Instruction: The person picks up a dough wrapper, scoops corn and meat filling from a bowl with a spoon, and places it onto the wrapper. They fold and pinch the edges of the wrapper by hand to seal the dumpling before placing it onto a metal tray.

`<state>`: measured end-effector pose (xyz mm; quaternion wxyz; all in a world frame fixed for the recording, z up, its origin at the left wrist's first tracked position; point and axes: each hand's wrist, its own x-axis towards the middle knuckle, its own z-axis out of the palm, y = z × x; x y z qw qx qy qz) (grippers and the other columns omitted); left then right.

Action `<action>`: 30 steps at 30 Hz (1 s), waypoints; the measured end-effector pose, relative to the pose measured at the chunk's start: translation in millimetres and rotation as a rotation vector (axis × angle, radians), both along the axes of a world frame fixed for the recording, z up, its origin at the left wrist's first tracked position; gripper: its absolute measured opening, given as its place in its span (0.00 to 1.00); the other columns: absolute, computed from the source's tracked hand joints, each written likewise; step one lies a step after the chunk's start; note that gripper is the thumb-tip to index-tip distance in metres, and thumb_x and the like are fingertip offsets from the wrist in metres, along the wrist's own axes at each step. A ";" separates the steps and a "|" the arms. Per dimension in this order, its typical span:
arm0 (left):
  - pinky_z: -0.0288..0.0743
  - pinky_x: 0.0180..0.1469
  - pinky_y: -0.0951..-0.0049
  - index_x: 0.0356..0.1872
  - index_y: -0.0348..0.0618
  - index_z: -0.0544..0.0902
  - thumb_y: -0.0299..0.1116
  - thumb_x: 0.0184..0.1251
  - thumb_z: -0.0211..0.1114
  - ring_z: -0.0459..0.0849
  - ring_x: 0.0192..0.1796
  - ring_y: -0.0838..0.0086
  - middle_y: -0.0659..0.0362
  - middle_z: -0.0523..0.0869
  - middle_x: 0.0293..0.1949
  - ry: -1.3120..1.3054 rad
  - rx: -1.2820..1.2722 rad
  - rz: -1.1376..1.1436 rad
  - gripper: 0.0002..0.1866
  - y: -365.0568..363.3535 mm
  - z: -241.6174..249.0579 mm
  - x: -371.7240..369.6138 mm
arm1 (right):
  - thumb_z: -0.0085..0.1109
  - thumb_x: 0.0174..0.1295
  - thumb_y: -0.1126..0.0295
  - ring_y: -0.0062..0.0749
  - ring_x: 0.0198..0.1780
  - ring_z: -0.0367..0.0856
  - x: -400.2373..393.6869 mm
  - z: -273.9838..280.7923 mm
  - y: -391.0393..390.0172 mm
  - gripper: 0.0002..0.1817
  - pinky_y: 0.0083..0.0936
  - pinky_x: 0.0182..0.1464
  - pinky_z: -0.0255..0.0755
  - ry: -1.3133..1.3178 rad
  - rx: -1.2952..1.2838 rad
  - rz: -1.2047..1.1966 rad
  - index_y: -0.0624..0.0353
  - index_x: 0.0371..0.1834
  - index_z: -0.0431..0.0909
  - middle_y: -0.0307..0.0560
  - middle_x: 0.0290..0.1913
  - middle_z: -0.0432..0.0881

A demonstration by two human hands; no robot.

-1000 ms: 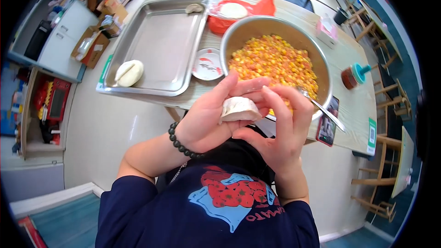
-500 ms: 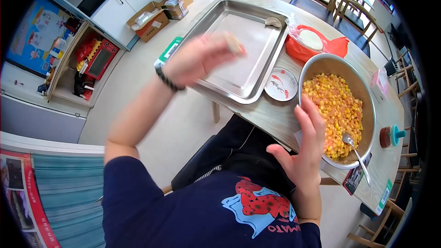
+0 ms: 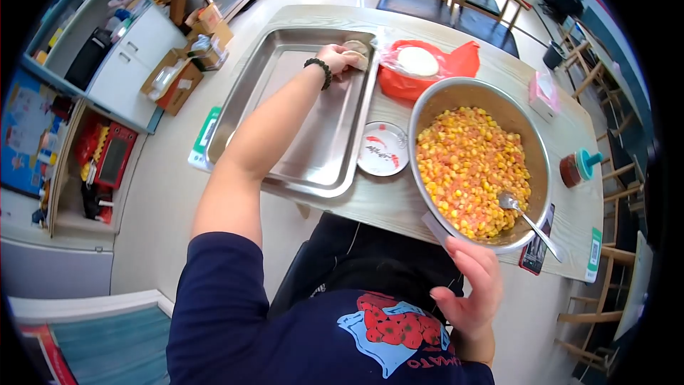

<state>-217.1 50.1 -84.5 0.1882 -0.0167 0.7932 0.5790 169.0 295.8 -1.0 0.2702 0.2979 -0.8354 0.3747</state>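
Note:
My left hand (image 3: pixel 335 62), with a dark beaded bracelet at the wrist, reaches into the far right corner of a metal tray (image 3: pixel 313 160). Its fingers are closed on a pale folded dumpling (image 3: pixel 359 62), held right beside another dumpling (image 3: pixel 355 46) in that corner. My right hand (image 3: pixel 472 289) is open and holds nothing, its fingers apart, just in front of the large metal bowl (image 3: pixel 420 192). Corn and pinkish minced filling (image 3: pixel 470 167) lies in the bowl, with a metal spoon (image 3: pixel 531 222) leaning over its rim.
A small patterned dish (image 3: pixel 383 150) sits between tray and bowl. Behind it, round white wrappers (image 3: pixel 418 61) rest on a red plastic bag (image 3: pixel 463 63). A phone (image 3: pixel 536 249), a teal-lidded jar (image 3: pixel 578 167) and a tissue pack (image 3: pixel 545 96) are farther right. Chairs (image 3: pixel 484 21) stand beyond the table.
My left hand has moved from above the tray's near left part to its far right corner, carrying the dumpling. My right hand has drawn back from the bowl's side toward me. The view has shifted.

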 end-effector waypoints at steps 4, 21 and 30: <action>0.77 0.40 0.77 0.49 0.32 0.78 0.35 0.53 0.72 0.82 0.40 0.77 0.55 0.84 0.41 0.214 -0.185 0.067 0.24 10.2 -0.9 -5.0 | 0.64 0.57 0.60 0.43 0.40 0.81 26.4 -5.8 27.5 0.22 0.32 0.40 0.76 -0.088 -0.060 -0.174 0.63 0.48 0.71 0.56 0.44 0.81; 0.73 0.58 0.73 0.58 0.33 0.71 0.17 0.60 0.54 0.79 0.52 0.69 0.52 0.76 0.55 0.291 0.307 -0.198 0.22 53.0 100.8 105.4 | 0.66 0.50 0.75 0.40 0.41 0.81 38.4 -19.1 47.2 0.18 0.27 0.42 0.75 -0.117 -0.184 -0.346 0.64 0.46 0.76 0.54 0.44 0.82; 0.72 0.58 0.69 0.55 0.40 0.76 0.25 0.55 0.65 0.78 0.55 0.64 0.51 0.78 0.55 1.209 -0.475 -0.895 0.23 129.9 122.3 179.9 | 0.66 0.48 0.77 0.41 0.42 0.80 42.1 -9.9 79.9 0.19 0.28 0.43 0.74 -0.028 -0.046 -0.440 0.62 0.46 0.77 0.52 0.45 0.81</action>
